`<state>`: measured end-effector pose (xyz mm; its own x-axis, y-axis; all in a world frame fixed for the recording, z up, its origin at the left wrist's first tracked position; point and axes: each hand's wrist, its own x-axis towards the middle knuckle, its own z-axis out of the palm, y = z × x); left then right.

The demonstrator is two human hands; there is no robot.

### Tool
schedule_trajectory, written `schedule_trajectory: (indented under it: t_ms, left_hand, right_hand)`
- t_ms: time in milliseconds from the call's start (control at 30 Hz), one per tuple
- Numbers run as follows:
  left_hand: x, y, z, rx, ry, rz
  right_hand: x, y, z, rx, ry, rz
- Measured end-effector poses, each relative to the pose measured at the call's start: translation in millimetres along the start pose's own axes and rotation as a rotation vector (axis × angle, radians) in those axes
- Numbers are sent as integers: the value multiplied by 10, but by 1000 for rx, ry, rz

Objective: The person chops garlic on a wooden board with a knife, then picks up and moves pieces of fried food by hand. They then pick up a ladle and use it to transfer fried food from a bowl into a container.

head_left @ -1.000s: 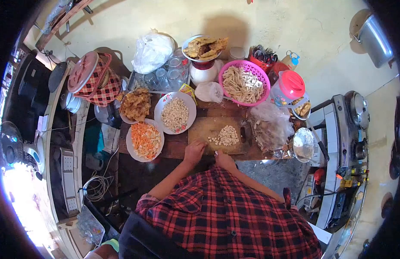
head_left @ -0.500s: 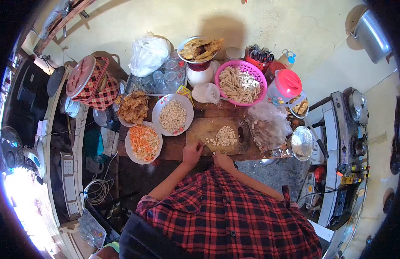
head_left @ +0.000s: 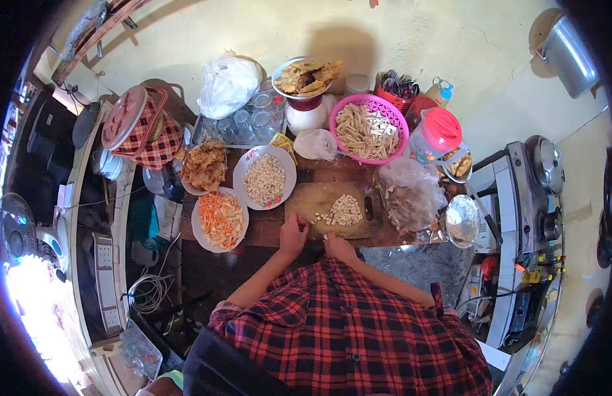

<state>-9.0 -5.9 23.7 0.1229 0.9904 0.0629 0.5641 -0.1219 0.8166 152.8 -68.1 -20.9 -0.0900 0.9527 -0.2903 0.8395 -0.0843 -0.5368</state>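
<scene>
A wooden cutting board (head_left: 322, 195) lies on the table in front of me with a pile of pale diced pieces (head_left: 345, 210) on it. My left hand (head_left: 294, 235) rests with curled fingers on the board's near left corner. My right hand (head_left: 339, 247) is closed at the board's near edge, a small pale bit showing at its fingertips. A dark handle-like object (head_left: 368, 206) lies on the board, to the right of the pile. Whether my left hand grips anything is hidden.
Left of the board stand plates of white cubes (head_left: 264, 177), shredded carrot (head_left: 220, 218) and fried food (head_left: 203, 165). Behind are a pink basket of strips (head_left: 370, 129), a pink-lidded jar (head_left: 440, 132) and a plastic bag (head_left: 410, 193). A gas stove (head_left: 540, 198) stands at the right.
Both hands have stayed at the board's near edge, shifting only slightly. A thin blade-like line seen by my left hand half a second ago no longer shows.
</scene>
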Motion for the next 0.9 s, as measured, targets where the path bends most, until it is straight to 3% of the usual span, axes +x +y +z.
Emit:
schedule_trajectory:
  t_ms: [233,333,400,633,733,800,900]
  left_hand:
    - [-14,-38,29,61,15,88]
    - [16,-54,51,147,24,162]
    - [54,-28,80,140,-13,143]
    - [244,55,290,82,-97,222]
    - [315,86,393,93,-147,220]
    - [337,116,453,25,-166,163]
    - [345,89,505,-16,-128,225]
  right_hand:
    - [10,-14,-20,-14,-4,69]
    - [-62,33,-129,1,85,-11]
    - [-112,111,-189,113,112,138]
    - [-436,187,-563,275,261,112]
    - [-480,272,-627,258,374,192]
    - [-461,306,-698,144,601,179]
    - [-431,345,-870,-119,562,239]
